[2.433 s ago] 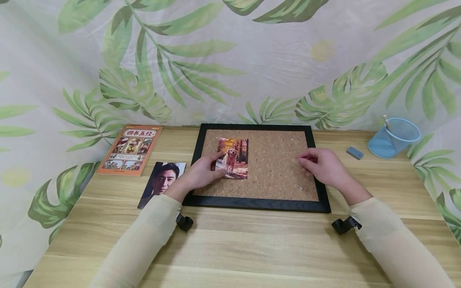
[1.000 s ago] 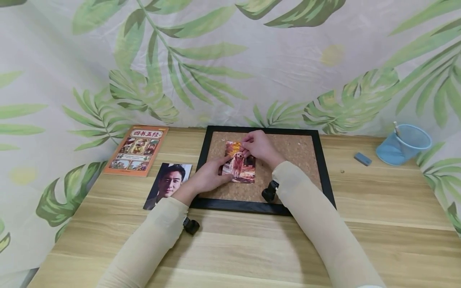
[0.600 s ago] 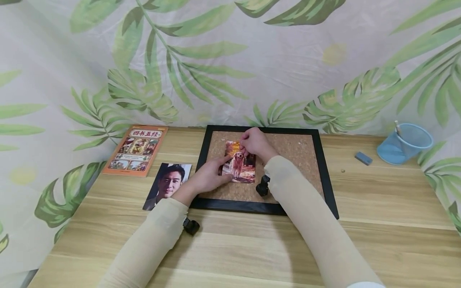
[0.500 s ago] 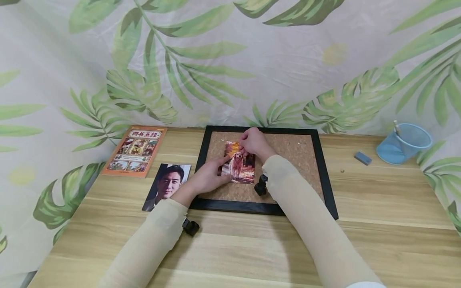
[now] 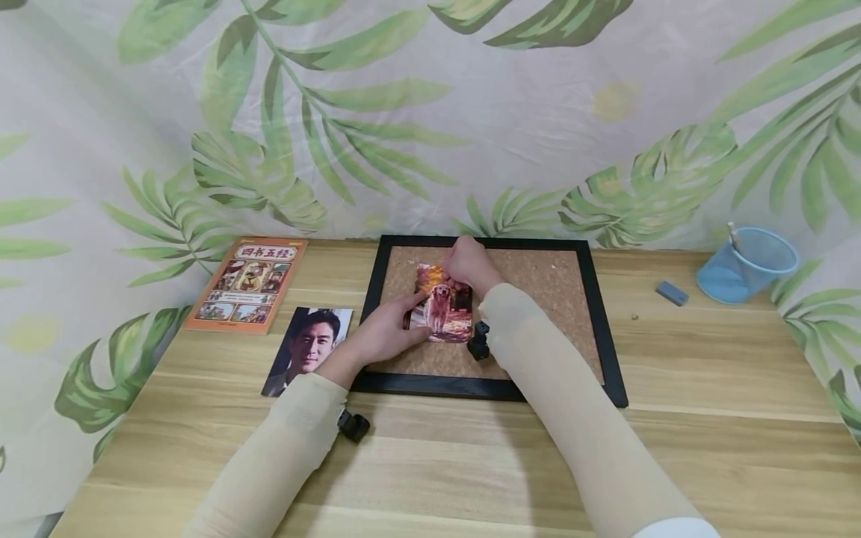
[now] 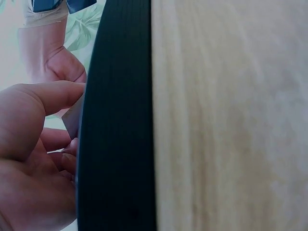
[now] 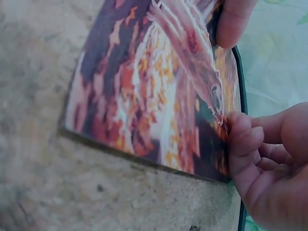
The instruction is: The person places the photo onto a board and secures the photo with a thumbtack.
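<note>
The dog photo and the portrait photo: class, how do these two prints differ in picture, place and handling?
The dog photo shows a golden dog among autumn colours; the portrait photo shows a person's head. The dog photo lies on the cork board, the portrait photo on the wooden table beside the frame. The left hand and right hand touch the dog photo; neither touches the portrait photo. Both are upright rectangular prints.

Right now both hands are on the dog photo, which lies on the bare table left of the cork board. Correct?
Not quite. The dog photo lies on the cork board, inside its black frame, not on the table; the head view shows it. Both the left hand and right hand are on it.
</note>
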The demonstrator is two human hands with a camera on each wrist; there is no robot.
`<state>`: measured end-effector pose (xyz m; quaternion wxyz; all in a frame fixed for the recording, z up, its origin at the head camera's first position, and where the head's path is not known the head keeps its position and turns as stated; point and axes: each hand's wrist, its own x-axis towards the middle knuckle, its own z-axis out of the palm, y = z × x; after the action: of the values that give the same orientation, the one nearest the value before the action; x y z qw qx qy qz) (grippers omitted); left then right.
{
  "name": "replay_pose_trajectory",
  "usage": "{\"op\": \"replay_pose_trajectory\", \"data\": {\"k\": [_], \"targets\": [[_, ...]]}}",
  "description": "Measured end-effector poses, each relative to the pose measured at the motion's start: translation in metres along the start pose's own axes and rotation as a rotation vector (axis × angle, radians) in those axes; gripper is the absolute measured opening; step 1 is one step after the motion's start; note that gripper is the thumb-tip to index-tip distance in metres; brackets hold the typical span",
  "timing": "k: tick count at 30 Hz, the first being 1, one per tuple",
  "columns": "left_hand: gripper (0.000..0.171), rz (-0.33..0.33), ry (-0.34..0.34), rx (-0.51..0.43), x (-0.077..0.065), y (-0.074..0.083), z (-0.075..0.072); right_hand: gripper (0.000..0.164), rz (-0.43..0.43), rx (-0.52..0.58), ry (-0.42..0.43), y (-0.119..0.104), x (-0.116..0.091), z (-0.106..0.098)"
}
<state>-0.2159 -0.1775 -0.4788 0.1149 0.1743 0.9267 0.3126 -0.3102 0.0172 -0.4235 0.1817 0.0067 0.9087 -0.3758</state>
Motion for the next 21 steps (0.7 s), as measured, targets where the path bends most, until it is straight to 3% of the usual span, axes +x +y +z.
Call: {"op": "replay_pose_trajectory", "data": {"k": [10,21], "targets": [[0.078,0.018,-0.001,0.001,-0.001,0.000,-0.002,0.032,0.040,0.040,-0.014,-0.003,-0.001,-0.002],[0.081,-0.005,-0.011,0.011,0.009,-0.016,0.005,0.032,0.060,0.003,-0.036,-0.006,0.000,-0.005]]}}
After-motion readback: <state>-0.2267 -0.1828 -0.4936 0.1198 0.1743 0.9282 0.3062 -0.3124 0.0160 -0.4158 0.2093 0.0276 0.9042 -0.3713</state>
